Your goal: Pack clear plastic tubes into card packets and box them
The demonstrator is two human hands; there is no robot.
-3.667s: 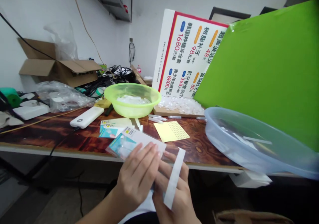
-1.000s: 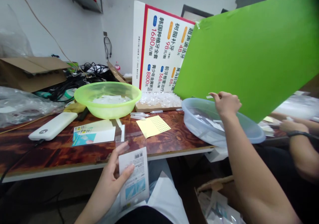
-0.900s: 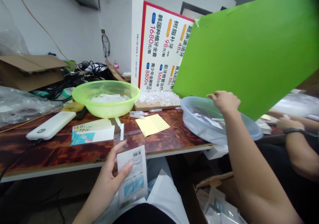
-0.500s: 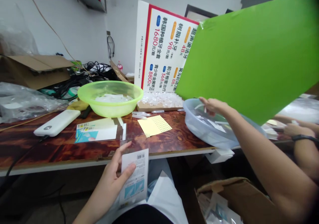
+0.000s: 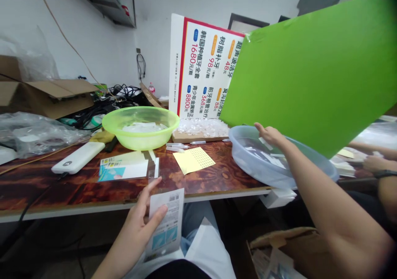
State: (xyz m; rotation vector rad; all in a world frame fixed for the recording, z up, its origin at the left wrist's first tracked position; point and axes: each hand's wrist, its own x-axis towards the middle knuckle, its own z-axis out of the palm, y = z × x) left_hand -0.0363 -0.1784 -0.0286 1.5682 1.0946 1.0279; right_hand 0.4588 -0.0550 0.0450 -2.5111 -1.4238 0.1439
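My left hand (image 5: 145,221) grips a clear plastic bag with a printed card (image 5: 167,217) in it, over my lap in front of the table edge. The card bears small print, a barcode and blue pictures. Reaching over the pale blue basin (image 5: 248,169), my right hand (image 5: 270,137) has its fingers curled, with a white strip (image 5: 266,144) at them. Part of its grip is hidden behind the hand. Several more white strips (image 5: 274,160) lie inside the basin.
On the table stand a yellow-green basin (image 5: 145,140) of white pieces, a white power bank (image 5: 79,157), printed cards (image 5: 124,167) and a yellow sticker sheet (image 5: 194,160). A green board (image 5: 304,72) rises behind. At right is another person's hand (image 5: 374,163); below, a cardboard box (image 5: 297,237).
My right hand has shifted slightly right and down over the blue basin, its fingers turned, the strip now below them. My left hand keeps the bag. The view has tilted slightly upward.
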